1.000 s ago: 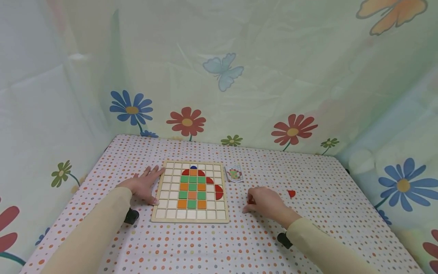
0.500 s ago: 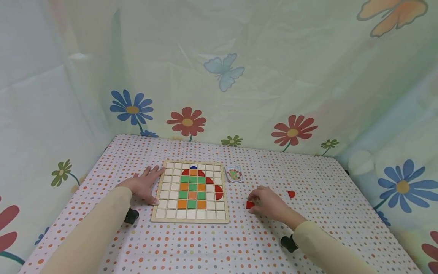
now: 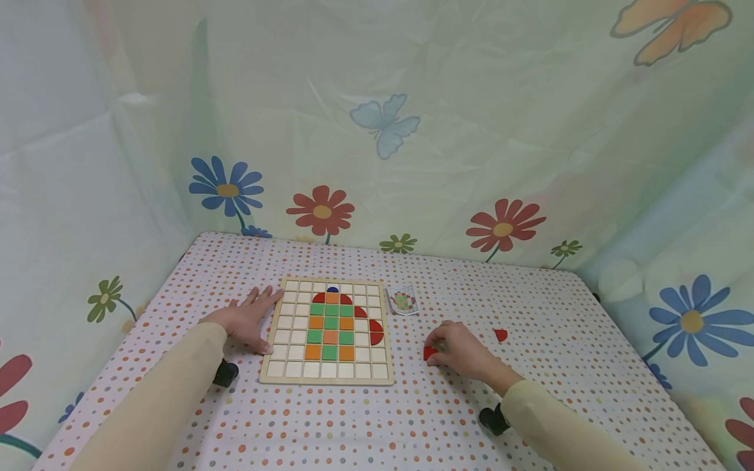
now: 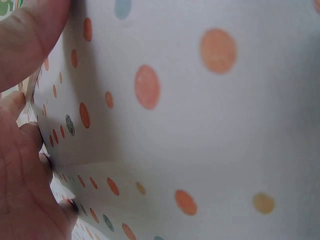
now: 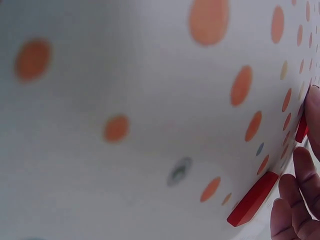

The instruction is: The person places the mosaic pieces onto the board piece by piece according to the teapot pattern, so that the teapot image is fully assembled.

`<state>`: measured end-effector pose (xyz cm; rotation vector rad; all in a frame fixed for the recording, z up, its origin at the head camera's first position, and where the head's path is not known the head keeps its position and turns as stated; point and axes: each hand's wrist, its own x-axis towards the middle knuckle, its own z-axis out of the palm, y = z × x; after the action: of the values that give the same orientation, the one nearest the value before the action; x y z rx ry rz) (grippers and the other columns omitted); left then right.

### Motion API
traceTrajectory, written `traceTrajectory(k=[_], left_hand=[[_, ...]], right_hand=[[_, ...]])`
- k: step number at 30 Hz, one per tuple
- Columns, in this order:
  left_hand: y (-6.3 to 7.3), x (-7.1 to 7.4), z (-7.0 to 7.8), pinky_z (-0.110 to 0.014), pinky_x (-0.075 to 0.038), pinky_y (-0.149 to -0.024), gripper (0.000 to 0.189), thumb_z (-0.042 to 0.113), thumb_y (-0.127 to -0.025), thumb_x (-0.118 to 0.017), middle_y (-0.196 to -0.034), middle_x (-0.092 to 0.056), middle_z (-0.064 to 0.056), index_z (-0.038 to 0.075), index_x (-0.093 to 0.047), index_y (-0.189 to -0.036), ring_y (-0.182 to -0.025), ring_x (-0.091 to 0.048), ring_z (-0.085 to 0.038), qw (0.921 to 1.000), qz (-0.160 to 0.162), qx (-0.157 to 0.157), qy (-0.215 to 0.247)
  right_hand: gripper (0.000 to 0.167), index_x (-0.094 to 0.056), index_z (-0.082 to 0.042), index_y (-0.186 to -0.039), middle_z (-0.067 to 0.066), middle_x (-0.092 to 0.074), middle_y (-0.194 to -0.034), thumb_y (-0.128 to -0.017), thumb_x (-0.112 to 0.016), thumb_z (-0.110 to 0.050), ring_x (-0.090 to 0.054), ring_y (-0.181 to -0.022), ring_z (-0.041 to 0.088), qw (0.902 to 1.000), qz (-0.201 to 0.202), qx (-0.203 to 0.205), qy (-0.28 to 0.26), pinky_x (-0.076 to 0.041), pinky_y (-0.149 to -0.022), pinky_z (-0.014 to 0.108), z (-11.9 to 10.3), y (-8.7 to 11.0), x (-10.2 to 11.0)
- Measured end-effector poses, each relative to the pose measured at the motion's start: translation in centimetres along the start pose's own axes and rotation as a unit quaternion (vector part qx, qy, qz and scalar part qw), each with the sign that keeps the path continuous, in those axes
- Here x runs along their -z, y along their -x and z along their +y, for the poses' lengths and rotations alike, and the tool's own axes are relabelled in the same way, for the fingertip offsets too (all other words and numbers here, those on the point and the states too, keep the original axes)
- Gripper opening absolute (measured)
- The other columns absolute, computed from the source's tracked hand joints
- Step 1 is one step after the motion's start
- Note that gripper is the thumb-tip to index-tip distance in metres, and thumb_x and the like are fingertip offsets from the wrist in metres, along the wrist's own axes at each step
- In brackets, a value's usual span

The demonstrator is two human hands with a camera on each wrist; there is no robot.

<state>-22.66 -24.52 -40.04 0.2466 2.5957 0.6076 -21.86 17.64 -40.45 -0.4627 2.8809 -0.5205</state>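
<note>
My left hand (image 3: 241, 322) lies with fingers spread at the left edge of a wooden grid board (image 3: 326, 379), thumb and fingertips touching its frame. Orange, green, red and blue pieces form a pattern on the board. To the right of the board, my right hand (image 3: 462, 350) pinches a small red block (image 3: 430, 354) between thumb and fingers, low over the tabletop. The fingers partly cover this block, so its full shape is hidden. A second red block (image 3: 500, 335) with a rounded side lies loose farther right; in the right wrist view this loose block (image 5: 252, 199) sits below the fingers.
A small picture card (image 3: 403, 300) in a clear sleeve lies just right of the board's upper corner. The table (image 3: 330, 425) has a dotted cloth. Flower-printed curtains (image 3: 400, 190) stand behind it and at both sides.
My right hand has shifted slightly right, and the red block at its fingertips shows more than it did a second ago. The left hand and the board stay in place.
</note>
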Motion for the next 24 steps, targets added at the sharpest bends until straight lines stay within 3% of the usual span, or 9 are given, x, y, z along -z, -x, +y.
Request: traceTrajectory(k=[10,24], left_hand=[[0.0,-0.1,-0.1,-0.072,0.001,-0.123,0.114,0.020,-0.078,-0.087,-0.171,0.000,-0.026,0.007,-0.013,-0.164,-0.157,0.007,-0.049,1.0000,0.004,-0.004,-0.001],[-0.1,-0.1,-0.1,-0.071,0.001,-0.123,0.114,0.021,-0.079,-0.087,-0.171,0.001,-0.025,0.008,-0.013,-0.165,-0.157,0.007,-0.048,1.0000,0.001,0.001,-0.003]], right_hand=[[0.015,-0.074,-0.014,-0.091,0.001,-0.067,-0.100,-0.082,-0.086,-0.010,-0.060,-0.102,0.022,0.9999,0.001,-0.001,-0.017,-0.053,-0.093,0.047,-1.2,-0.3,0.0],[0.014,-0.075,-0.013,-0.089,-0.001,-0.070,-0.098,-0.081,-0.085,-0.007,-0.058,-0.105,0.021,0.9957,0.004,0.075,-0.053,-0.052,-0.095,0.045,-6.4,-1.7,-1.3]])
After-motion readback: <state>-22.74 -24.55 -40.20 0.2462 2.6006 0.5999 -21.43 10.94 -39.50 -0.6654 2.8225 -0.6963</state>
